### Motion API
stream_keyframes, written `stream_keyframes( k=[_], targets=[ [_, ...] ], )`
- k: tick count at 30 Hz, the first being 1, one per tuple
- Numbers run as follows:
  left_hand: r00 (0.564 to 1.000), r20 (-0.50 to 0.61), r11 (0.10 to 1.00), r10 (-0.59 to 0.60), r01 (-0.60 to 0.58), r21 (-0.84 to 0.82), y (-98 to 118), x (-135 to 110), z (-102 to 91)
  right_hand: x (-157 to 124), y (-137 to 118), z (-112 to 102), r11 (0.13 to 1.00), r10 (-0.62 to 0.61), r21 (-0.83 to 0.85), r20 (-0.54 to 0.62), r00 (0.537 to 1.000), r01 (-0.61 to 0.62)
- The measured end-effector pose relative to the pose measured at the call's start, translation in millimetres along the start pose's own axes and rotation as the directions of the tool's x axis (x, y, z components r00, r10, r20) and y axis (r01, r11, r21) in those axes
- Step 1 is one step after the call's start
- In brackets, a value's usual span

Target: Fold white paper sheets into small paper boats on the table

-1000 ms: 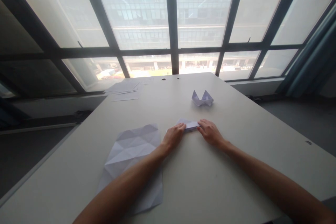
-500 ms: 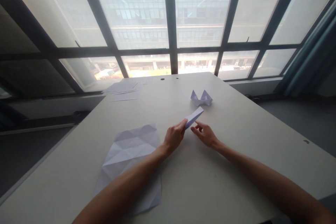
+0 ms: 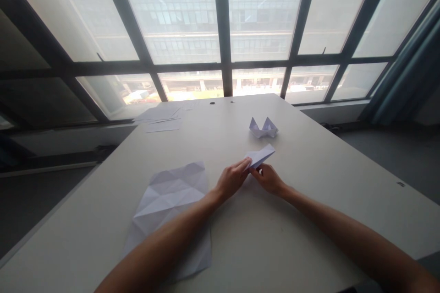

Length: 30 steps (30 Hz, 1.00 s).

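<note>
A folded piece of white paper is held over the middle of the table, its pointed end slanting up to the right. My left hand grips its near left end, fingers closed on it. Close beside, my right hand pinches the lower edge of the same paper with thumb and fingers; part of those fingers is hidden behind it. Just beyond stands a folded paper shape with two upright points. Under my left forearm lies a creased, unfolded white sheet.
Several flat white sheets lie at the far left of the white table. Tall windows with dark frames rise behind the table, and a blue curtain hangs at the right.
The folded paper has shifted a little right and turned flatter. My right hand, apart from it before, has closed on its lower edge.
</note>
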State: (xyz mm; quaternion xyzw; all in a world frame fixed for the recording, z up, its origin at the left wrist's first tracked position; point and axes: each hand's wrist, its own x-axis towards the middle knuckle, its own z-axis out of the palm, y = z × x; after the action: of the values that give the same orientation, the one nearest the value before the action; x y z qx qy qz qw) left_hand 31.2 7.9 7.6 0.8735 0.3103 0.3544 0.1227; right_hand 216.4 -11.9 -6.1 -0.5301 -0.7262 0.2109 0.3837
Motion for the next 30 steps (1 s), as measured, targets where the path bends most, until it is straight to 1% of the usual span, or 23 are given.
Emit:
stream_keyframes(
  k=[2,5,10,14,17,20,23,27,28,30],
  targets=[
    [0.999,-0.007,0.999,-0.036,0.036,-0.002,-0.9,-0.4,1.2,-0.1,-0.2,-0.3,1.000,-0.010,-0.013,-0.001,1.000,0.010],
    [0.998,-0.015,0.998,-0.061,0.061,0.000,-2.6,-0.7,3.0,0.4,1.0,-0.8,0.999,-0.005,-0.039,-0.005,1.000,0.005],
    [0.997,-0.058,0.998,-0.058,0.060,0.027,-4.6,-1.2,4.1,1.3,3.3,-1.0,0.999,0.003,-0.046,-0.011,1.000,-0.004],
    [0.996,-0.064,0.997,-0.059,0.062,0.045,-3.9,-1.5,3.0,1.6,3.8,-0.3,1.000,0.013,0.003,-0.024,1.000,-0.013],
    [0.997,-0.042,0.995,-0.070,0.073,0.075,-1.2,-1.3,0.9,3.6,3.8,-0.3,0.992,0.032,0.124,-0.049,0.998,-0.025],
    [0.999,-0.020,0.993,-0.040,0.042,0.114,3.5,-0.1,-1.8,7.2,4.7,-2.0,0.959,0.088,0.278,-0.096,0.992,-0.058],
    [1.000,0.019,0.984,0.017,-0.020,0.175,8.1,1.7,-4.5,10.0,5.7,-4.8,0.890,0.140,0.450,-0.107,0.984,-0.077],
    [0.998,0.052,0.966,0.034,-0.046,0.254,10.4,3.3,-6.4,9.7,5.0,-7.3,0.729,0.140,0.679,-0.018,0.990,-0.091],
    [0.998,0.053,0.965,0.034,-0.046,0.259,10.4,3.4,-6.6,9.4,4.9,-7.3,0.706,0.138,0.702,-0.008,0.990,-0.093],
    [0.998,0.049,0.966,0.048,-0.058,0.252,10.0,3.3,-6.8,9.9,5.8,-6.7,0.718,0.155,0.690,-0.031,0.987,-0.091]
  ],
)
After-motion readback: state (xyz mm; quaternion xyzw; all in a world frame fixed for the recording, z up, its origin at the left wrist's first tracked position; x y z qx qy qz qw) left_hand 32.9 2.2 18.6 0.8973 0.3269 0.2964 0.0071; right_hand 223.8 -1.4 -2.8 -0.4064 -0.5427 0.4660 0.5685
